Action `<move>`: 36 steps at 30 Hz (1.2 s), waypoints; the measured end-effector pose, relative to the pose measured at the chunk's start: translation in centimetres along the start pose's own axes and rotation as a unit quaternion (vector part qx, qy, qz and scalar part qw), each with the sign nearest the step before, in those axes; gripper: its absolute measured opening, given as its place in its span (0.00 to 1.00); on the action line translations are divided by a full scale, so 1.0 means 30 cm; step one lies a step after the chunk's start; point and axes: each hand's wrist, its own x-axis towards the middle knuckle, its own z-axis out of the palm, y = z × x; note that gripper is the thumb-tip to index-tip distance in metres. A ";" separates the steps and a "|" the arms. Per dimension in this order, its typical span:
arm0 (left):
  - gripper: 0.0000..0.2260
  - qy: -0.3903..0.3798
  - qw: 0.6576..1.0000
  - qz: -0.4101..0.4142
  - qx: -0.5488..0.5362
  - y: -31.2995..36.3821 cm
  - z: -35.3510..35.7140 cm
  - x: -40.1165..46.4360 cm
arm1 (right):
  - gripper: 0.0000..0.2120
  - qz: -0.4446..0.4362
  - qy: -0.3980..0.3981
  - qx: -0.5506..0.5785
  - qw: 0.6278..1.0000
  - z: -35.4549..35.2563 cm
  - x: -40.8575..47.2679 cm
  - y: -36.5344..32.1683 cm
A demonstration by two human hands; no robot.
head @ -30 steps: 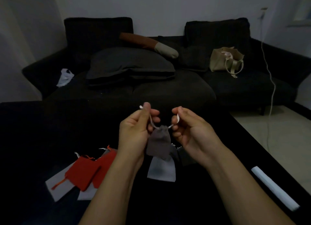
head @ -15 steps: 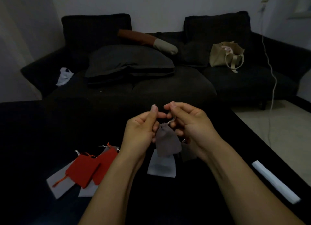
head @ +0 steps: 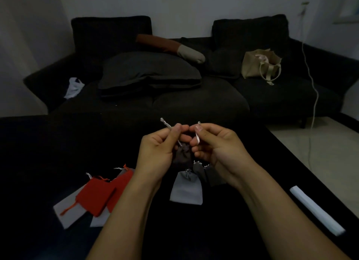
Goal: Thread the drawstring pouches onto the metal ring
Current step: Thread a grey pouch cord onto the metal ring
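Note:
A small dark grey pouch (head: 182, 155) hangs between my hands above the black table. My left hand (head: 158, 152) pinches one pale drawstring end (head: 167, 124) that sticks up past the thumb. My right hand (head: 215, 149) pinches the other drawstring (head: 198, 138) between thumb and forefinger. Below them lie a light grey pouch (head: 186, 189) and two darker grey pouches (head: 206, 174). Two red pouches (head: 101, 193) lie on white pouches (head: 66, 211) at the left. The metal ring is not visible in this dim view.
A white folded strip (head: 316, 211) lies near the table's right edge (head: 310, 174). Beyond the table stands a dark sofa (head: 174, 96) with cushions, a beige tote bag (head: 260, 65) and a white plastic bag (head: 73, 87). A white cable (head: 312, 96) hangs at the right.
My hands came together, then parted a little. The dark grey pouch's mouth is now cinched, and the drawstring ends stick up from both hands. The view dropped slightly.

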 end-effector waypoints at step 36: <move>0.16 -0.094 0.989 -0.059 0.098 -0.010 0.046 -0.015 | 0.07 -0.108 0.063 -0.150 0.981 -0.047 -0.005 -0.035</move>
